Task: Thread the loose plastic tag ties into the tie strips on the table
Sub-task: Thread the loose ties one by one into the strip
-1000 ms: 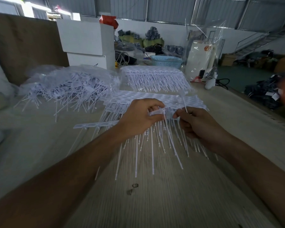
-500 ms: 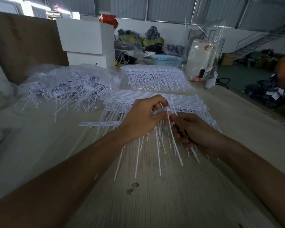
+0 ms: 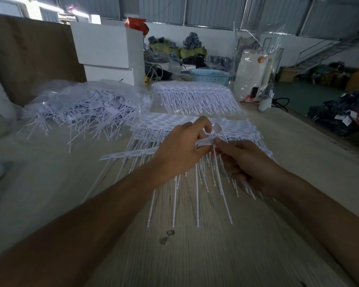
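our left hand (image 3: 180, 150) grips a white plastic tie strip (image 3: 131, 154), our right hand (image 3: 242, 160) pinching a thin white tie (image 3: 221, 183) beside it.

Both forearms are bare to the hands, left (image 3: 180, 150) and right (image 3: 247, 162), with no sleeves.

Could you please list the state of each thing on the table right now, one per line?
left hand: grips the tie strip.
right hand: pinches a loose tie at the strip.
tie strip: held, tails hanging to the table.
stacked strips: lying flat, filled.
bag of loose ties: open, heaped.
blue basket: upright.
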Tool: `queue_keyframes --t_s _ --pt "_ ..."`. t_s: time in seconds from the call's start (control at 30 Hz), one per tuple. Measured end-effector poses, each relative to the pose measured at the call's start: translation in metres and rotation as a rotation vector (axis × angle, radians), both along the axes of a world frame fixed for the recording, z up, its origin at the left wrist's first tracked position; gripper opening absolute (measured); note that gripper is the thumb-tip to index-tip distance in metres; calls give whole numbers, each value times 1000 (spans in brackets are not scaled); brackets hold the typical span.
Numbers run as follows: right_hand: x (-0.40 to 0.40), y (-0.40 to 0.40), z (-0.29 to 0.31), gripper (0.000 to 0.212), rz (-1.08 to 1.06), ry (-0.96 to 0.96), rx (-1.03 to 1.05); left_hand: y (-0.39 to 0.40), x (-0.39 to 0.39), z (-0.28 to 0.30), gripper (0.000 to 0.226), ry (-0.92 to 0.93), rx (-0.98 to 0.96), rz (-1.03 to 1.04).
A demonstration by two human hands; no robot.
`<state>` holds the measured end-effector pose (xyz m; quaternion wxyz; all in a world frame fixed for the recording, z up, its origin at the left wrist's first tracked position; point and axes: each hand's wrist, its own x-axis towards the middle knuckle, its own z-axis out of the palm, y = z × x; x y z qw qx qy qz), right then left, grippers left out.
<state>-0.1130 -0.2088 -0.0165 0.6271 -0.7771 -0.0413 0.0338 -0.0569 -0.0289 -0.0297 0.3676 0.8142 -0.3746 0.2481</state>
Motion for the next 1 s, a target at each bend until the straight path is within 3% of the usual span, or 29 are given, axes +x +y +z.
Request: queue_keyframes --t_s 0.1,0.2,0.37,0.5,0.77,0.87,1.0 --pt "-1 2 -1 44 5 -31 -70 -3 -1 0 30 -28 56 10" --pt "0 2 -2 32 -2 -70 -108 -1 -1 0 34 40 15 -60" --pt "6 -1 -3 27 -90 -48 13 5 4 2 34 167 -6 -191" --pt "9 -6 -2 31 -138 -7 105 14 11 2 46 180 70 -121" --pt "9 -7 -3 30 -125 -24 153 10 8 1 32 145 106 -28" --pt "8 -7 -2 31 -104 -76 83 10 12 -1 19 100 67 4" --pt "7 -7 -1 30 -117 -218 -20 11 13 0 20 64 -3 27"
